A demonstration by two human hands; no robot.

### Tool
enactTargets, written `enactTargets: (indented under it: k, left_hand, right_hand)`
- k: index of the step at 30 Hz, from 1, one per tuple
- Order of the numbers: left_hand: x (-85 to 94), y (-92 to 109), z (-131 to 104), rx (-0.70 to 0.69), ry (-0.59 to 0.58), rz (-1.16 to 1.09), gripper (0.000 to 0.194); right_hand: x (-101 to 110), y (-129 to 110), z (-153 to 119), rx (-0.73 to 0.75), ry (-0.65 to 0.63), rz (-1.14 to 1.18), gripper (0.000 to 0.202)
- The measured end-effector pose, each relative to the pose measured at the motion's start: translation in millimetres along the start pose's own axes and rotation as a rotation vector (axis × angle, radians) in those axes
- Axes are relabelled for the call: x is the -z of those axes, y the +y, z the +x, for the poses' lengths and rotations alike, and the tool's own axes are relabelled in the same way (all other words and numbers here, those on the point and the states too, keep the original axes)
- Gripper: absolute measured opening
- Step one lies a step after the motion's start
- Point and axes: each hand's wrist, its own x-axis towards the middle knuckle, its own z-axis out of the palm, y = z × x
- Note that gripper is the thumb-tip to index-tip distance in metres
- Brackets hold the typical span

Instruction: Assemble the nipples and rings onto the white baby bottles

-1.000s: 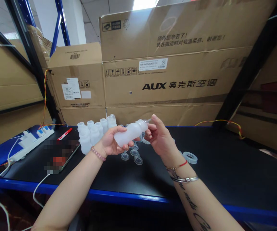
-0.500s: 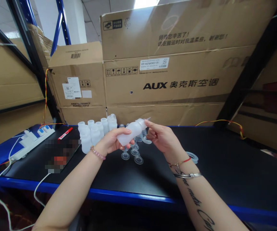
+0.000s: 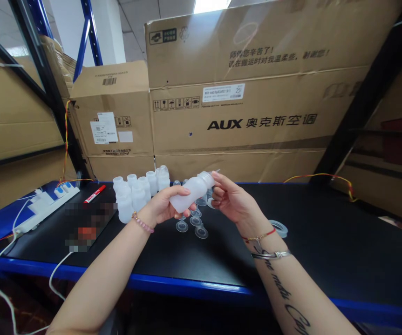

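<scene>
My left hand point(image 3: 167, 204) is wrapped round a frosted white baby bottle point(image 3: 188, 195), which tilts with its neck up to the right. At the bottle's mouth, my right hand point(image 3: 235, 197) pinches a clear bottle nipple point(image 3: 217, 170) between thumb and forefinger. Only the thin tip of the nipple shows; the fingers cover most of it. Beneath the hands, several clear nipples point(image 3: 201, 232) lie on the black tabletop, partly hidden by the bottle and hands. To the left stands a group of similar white bottles point(image 3: 139, 195), one at the back with a clear dome on top.
Translucent rings point(image 3: 279, 228) lie right of my right wrist. A red marker point(image 3: 95, 193), a blurred-out phone point(image 3: 91, 228) with a white cable, and a power strip point(image 3: 47, 204) are at the left. Large cardboard point(image 3: 256, 149) walls the back of the black table point(image 3: 312, 260).
My right hand has shifted slightly at the bottle's mouth, its fingers curling closer, and more of the threaded neck shows. The left hand keeps its hold on the bottle.
</scene>
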Motion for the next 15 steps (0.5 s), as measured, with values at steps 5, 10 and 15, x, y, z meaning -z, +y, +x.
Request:
enactTargets:
  k: [5,10,15]
  left_hand:
    - [1.9,4.6,-1.4,0.222,-0.152,-0.277,0.054]
    - [4.5,5.1,-0.9,0.29,-0.199,-0.361,0.057]
    - [2.9,2.7,-0.5,0.222,-0.172,-0.264,0.052]
  right_hand:
    - [-3.5,0.1,-3.6,0.031,0.016,-0.059,0.054]
    - [-1.5,-1.5,-4.8,0.019,-0.049,-0.138,0.054]
    - [1.0,-4.2,-5.6,-0.047,-0.121,-0.086,0.055]
